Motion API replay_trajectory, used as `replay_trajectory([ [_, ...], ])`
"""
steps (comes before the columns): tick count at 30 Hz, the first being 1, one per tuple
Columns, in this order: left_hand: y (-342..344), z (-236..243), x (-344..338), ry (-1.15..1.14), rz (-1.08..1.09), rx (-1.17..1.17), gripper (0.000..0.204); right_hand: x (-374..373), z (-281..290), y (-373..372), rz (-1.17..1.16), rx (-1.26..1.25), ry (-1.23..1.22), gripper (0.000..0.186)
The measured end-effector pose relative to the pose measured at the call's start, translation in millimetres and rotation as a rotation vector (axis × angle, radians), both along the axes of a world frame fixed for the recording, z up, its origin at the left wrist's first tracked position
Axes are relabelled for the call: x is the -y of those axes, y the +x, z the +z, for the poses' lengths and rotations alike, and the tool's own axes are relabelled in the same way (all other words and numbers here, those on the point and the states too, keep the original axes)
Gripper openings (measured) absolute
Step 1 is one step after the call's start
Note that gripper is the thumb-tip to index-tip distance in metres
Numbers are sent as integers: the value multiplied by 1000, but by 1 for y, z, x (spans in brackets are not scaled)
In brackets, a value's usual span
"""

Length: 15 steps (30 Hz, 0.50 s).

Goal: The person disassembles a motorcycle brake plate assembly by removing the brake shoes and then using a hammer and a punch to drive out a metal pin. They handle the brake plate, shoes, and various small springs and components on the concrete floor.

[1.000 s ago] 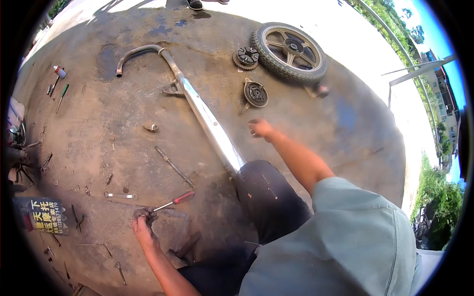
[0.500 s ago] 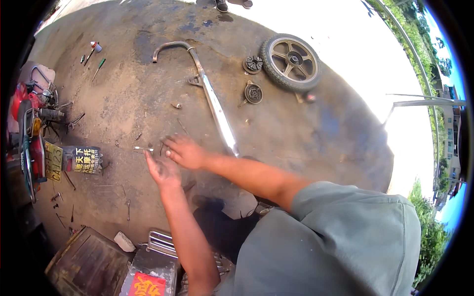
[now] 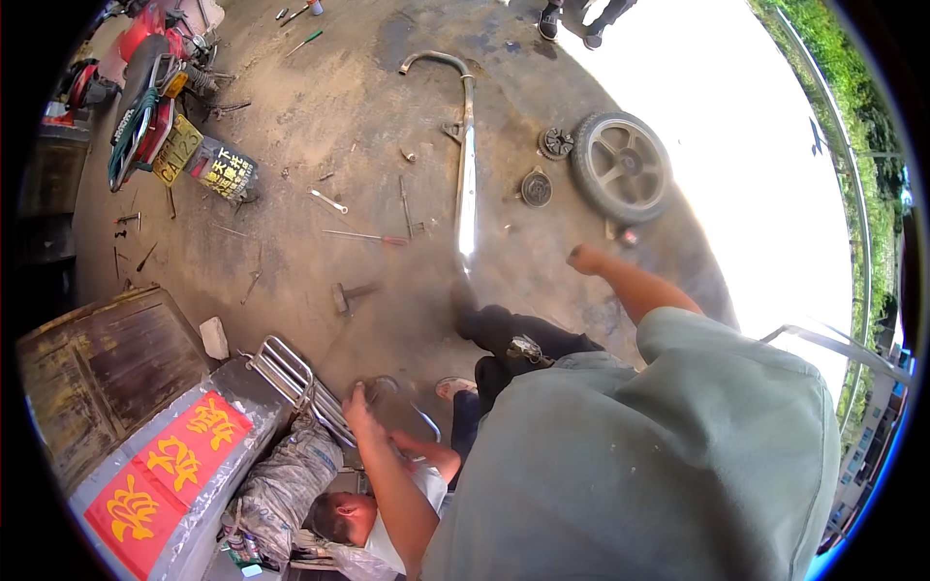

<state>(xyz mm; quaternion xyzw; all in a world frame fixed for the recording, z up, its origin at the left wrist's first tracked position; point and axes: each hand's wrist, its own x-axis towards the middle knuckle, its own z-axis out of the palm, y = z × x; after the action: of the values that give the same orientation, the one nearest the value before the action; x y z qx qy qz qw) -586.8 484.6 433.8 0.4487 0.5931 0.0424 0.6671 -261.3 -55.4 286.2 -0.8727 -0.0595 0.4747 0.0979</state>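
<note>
My right hand (image 3: 585, 259) hangs out to the right, fingers curled in, with nothing showing in it. Below the wheel (image 3: 630, 163), it touches nothing visible. At the lower left, my left hand (image 3: 358, 407) is beside a bent metal tube frame (image 3: 300, 378); its fingers are edge-on, so their grip is hidden. A silver exhaust pipe (image 3: 468, 165) lies on the ground between and beyond the hands. A hammer (image 3: 341, 298), a red-handled screwdriver (image 3: 392, 240) and a wrench (image 3: 329, 201) lie left of it.
Beneath my left arm is another person (image 3: 354, 518), bent low. A wooden cabinet (image 3: 116, 358) and a grey box with a red banner (image 3: 170, 470) stand at lower left, a motorcycle (image 3: 160, 107) at upper left. Round wheel parts (image 3: 536, 189) lie near the wheel. Someone's shoes (image 3: 549, 24) show far off.
My hands have left the ground by the wrench and moved apart, the right one rightward, the left one nearer me. The view has shifted; the hammer, screwdriver and bent-over person now show.
</note>
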Motion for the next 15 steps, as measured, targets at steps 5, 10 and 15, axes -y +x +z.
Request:
replay_trajectory([
  [5,-146,-112,142,-115,-91,-229,34,100,35,-23,-2,-78,6,47],
  [10,-168,-54,272,-83,-574,-385,27,162,107,-34,-159,-30,68,43],
  [15,-205,-14,371,-53,-550,-335,25,203,130,-26,-222,-13,152,38],
])
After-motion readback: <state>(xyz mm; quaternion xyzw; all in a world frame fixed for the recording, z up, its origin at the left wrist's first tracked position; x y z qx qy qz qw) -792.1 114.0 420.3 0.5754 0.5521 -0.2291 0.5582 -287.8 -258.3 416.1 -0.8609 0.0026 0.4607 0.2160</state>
